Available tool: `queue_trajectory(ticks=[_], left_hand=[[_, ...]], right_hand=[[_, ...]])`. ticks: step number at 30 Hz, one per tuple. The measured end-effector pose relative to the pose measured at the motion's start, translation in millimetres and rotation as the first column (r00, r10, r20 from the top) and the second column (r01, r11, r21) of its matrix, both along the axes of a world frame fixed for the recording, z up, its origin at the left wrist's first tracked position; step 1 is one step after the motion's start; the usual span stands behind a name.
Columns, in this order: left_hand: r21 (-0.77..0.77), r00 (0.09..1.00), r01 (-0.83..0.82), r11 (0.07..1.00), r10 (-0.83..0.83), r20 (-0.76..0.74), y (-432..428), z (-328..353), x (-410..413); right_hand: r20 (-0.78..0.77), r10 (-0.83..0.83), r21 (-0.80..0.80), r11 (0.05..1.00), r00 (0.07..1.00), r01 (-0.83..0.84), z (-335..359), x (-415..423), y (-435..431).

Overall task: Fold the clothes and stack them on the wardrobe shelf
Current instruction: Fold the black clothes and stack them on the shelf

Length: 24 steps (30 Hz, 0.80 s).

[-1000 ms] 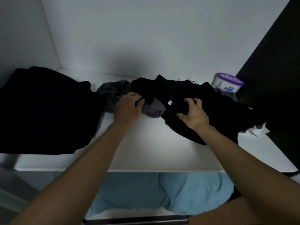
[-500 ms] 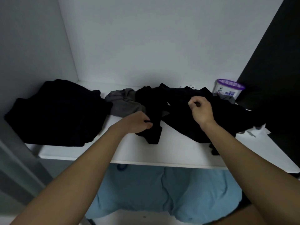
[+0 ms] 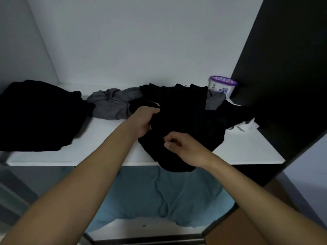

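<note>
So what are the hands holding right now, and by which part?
Both hold the black garment: the left hand grips bunched fabric at its upper left edge, the right hand pinches a fold near its lower middle.

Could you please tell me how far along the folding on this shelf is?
Done, perhaps: a black pile sits at the left end of the shelf, though its folds are unclear. In hand: the left hand and right hand grip a black garment, unfolded, hanging over the edge. Left: that one and the crumpled grey garment.

Dim white walls (image 3: 141,41) meet a black side panel (image 3: 292,68).
</note>
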<state>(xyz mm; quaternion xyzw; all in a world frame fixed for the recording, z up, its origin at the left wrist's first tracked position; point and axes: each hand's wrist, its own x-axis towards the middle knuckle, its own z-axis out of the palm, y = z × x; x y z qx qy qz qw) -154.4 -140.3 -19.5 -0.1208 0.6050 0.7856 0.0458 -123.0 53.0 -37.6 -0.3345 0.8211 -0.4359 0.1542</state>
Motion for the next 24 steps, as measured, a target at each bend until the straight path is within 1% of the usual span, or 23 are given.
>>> queue_trajectory(ticks=[3, 5, 7, 9, 11, 12, 13, 14, 15, 16, 17, 18, 19, 20, 21, 22, 23, 24], left_hand=[[-0.033, 0.984, -0.168, 0.985, 0.166, -0.064, 8, 5, 5], [-0.035, 0.973, -0.205, 0.978, 0.200, -0.113, 9, 14, 14], [-0.066, 0.976, -0.179, 0.982, 0.169, -0.139, 9, 22, 26], [-0.130, 0.982, -0.127, 0.983, 0.106, -0.155, 11, 29, 43], [-0.191, 0.986, -0.070, 0.979, 0.039, -0.160, 13, 36, 62], [-0.214, 0.987, -0.051, 0.976, 0.016, -0.161, 14, 39, 72], [-0.234, 0.987, -0.042, 0.971, 0.003, -0.163, 15, 41, 83], [-0.240, 0.986, -0.044, 0.970, 0.003, -0.167, 15, 43, 95], [-0.229, 0.986, -0.056, 0.972, 0.018, -0.168, 14, 43, 108], [-0.204, 0.985, -0.082, 0.976, 0.048, -0.164, 14, 41, 121], [-0.169, 0.984, -0.112, 0.979, 0.085, -0.158, 12, 39, 134], [-0.133, 0.982, -0.144, 0.981, 0.125, -0.142, 10, 35, 148], [-0.101, 0.980, -0.177, 0.979, 0.165, -0.113, 8, 31, 162], [-0.076, 0.976, -0.210, 0.975, 0.205, -0.073, 7, 26, 175], [-0.062, 0.969, -0.245, 0.968, 0.243, -0.032, 5, 20, 188], [-0.065, 0.962, -0.272, 0.960, 0.273, 0.011, 4, 14, 200], [-0.076, 0.951, -0.297, 0.952, 0.302, 0.059, 3, 8, 211], [-0.094, 0.937, -0.324, 0.941, 0.334, 0.107, 1, 3, 222]], right_hand=[[-0.043, -0.068, -0.079, 0.995, 0.997, 0.064, 9, -10, 19], [-0.113, -0.193, -0.131, 0.975, 0.975, 0.178, 17, -22, 30], [-0.128, -0.338, -0.210, 0.928, 0.933, 0.307, 25, -36, 37], [-0.034, -0.435, -0.302, 0.862, 0.900, 0.406, 32, -51, 38], [0.077, -0.479, -0.354, 0.807, 0.875, 0.473, 40, -64, 34], [0.076, -0.490, -0.358, 0.799, 0.868, 0.482, 44, -68, 31], [0.023, -0.480, -0.356, 0.815, 0.877, 0.456, 46, -73, 28], [-0.092, -0.434, -0.328, 0.863, 0.896, 0.384, 47, -76, 24], [-0.257, -0.339, -0.242, 0.929, 0.905, 0.280, 47, -81, 19], [-0.412, -0.185, -0.073, 0.983, 0.892, 0.170, 44, -84, 13], [-0.505, -0.012, 0.144, 0.985, 0.863, 0.099, 38, -86, 6], [-0.547, 0.142, 0.339, 0.939, 0.825, 0.063, 30, -85, -1], [-0.560, 0.264, 0.480, 0.876, 0.785, 0.048, 20, -81, -9], [-0.544, 0.364, 0.584, 0.812, 0.756, 0.030, 9, -75, -16], [-0.524, 0.427, 0.637, 0.771, 0.737, 0.007, 0, -65, -21], [-0.498, 0.442, 0.633, 0.773, 0.746, -0.035, -9, -54, -25], [-0.482, 0.424, 0.577, 0.812, 0.767, -0.086, -19, -42, -27], [-0.457, 0.366, 0.463, 0.876, 0.811, -0.134, -29, -29, -26]])
